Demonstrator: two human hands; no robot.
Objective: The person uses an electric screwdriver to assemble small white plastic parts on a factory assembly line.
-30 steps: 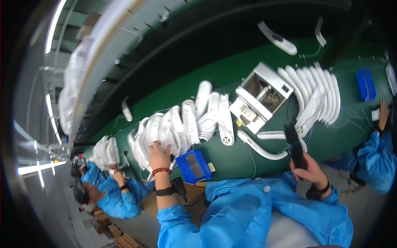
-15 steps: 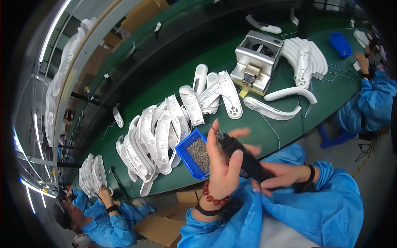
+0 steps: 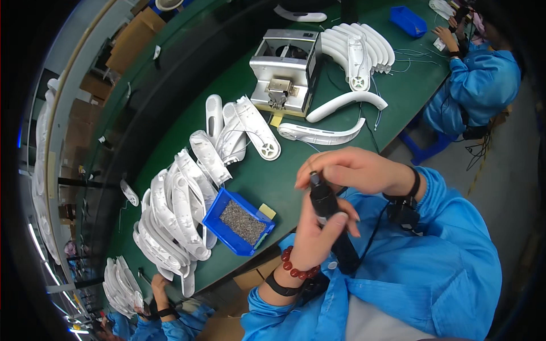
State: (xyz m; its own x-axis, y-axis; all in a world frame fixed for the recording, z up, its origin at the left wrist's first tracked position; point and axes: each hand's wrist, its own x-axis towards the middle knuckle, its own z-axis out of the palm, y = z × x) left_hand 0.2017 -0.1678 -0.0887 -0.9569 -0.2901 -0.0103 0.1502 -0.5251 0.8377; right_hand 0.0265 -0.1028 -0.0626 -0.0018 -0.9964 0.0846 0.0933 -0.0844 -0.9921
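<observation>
A black electric screwdriver (image 3: 324,202) stands tilted in front of my chest, its cable running down over my blue sleeve. My left hand (image 3: 315,241), with a red bead bracelet on the wrist, is wrapped around the tool's body from below. My right hand (image 3: 358,170), with a black wrist strap, curls over the top, and its fingertips pinch the tool's tip. Just left of my hands, a blue bin (image 3: 220,234) of small screws sits on the green table (image 3: 267,176).
Piles of white curved plastic shells (image 3: 176,216) lie left of the bin, with more shells (image 3: 358,45) at the back. A grey metal fixture (image 3: 284,65) stands beyond two long white curved parts (image 3: 321,133). Co-workers in blue sit at the right (image 3: 478,85) and lower left (image 3: 153,307).
My left hand has left the pile of shells and taken hold of the screwdriver. My right hand brought the tool in front of me and shifted to its tip. The view swung.
</observation>
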